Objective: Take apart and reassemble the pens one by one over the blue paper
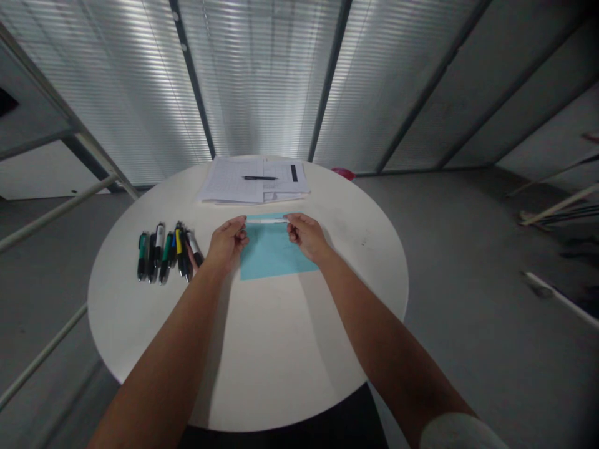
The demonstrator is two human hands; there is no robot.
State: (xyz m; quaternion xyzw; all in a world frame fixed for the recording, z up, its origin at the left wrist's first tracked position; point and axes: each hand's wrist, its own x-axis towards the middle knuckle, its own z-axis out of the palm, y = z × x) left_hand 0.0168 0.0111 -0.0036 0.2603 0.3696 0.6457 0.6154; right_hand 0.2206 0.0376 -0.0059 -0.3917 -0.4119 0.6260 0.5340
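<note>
Between my two hands, level over a light-blue sheet [276,255], is a slim white pen [266,221] with a thin dark line near its right part. My left hand [228,243] pinches its left end between thumb and fingers. At the other end, my right hand [306,236] grips it the same way, fingers curled. Each fingertip covers an end, so the tips are hidden. The blue sheet lies flat on the white round table [271,355] beneath both hands. Left of my left hand is a group of several pens [168,252], in green, black, white, blue and yellow.
A stack of printed papers [234,181] lies at the table's far side, with a black pen [260,178] on top. Metal rails [56,215] run along the left. Behind the table stands a glass partition with blinds [262,81]. Blurred poles [561,202] are at the right.
</note>
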